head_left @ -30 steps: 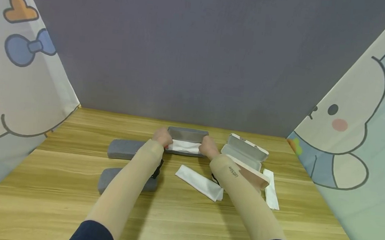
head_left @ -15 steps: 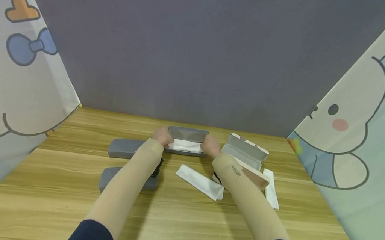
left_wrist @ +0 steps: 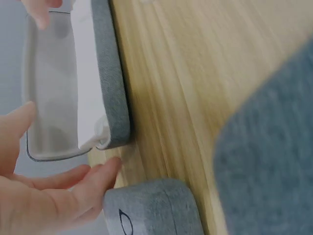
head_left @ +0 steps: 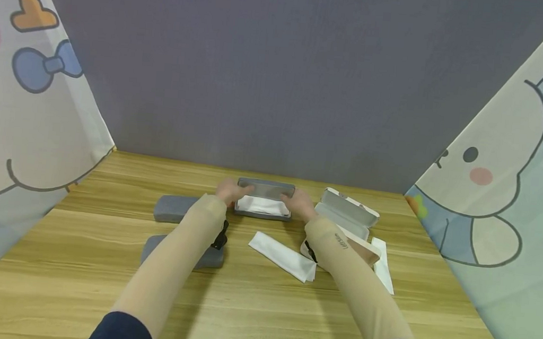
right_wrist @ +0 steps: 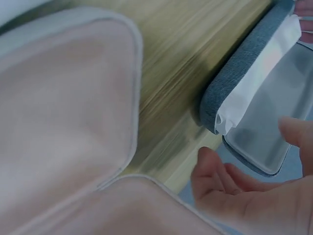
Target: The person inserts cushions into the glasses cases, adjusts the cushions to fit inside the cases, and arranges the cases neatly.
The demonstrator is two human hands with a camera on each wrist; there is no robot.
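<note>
In the head view, a grey glasses case (head_left: 266,190) stands open at the back middle, its lid raised. A folded white cloth (head_left: 263,206) lies inside it. My left hand (head_left: 232,192) is at the case's left end, fingers loosely spread and empty, the thumb in front of the lid. At the right end is my right hand (head_left: 300,203), likewise with nothing in its grasp. The left wrist view has the left hand's fingers (left_wrist: 98,181) beside the case end, near a closed grey case (left_wrist: 156,208). Whether either thumb touches the lid, I cannot tell.
Two closed grey cases (head_left: 172,208) lie at the left, partly behind the left arm. On the right, a pale case (head_left: 344,215) and a pink-lined case (right_wrist: 68,117) stand open. One folded white cloth (head_left: 284,256) lies mid-table, another cloth (head_left: 383,266) farther right.
Both hands have drawn off the ends of the cloth and apart slightly. Their thumbs now extend in front of the lid. The case and cloth stay in place.
</note>
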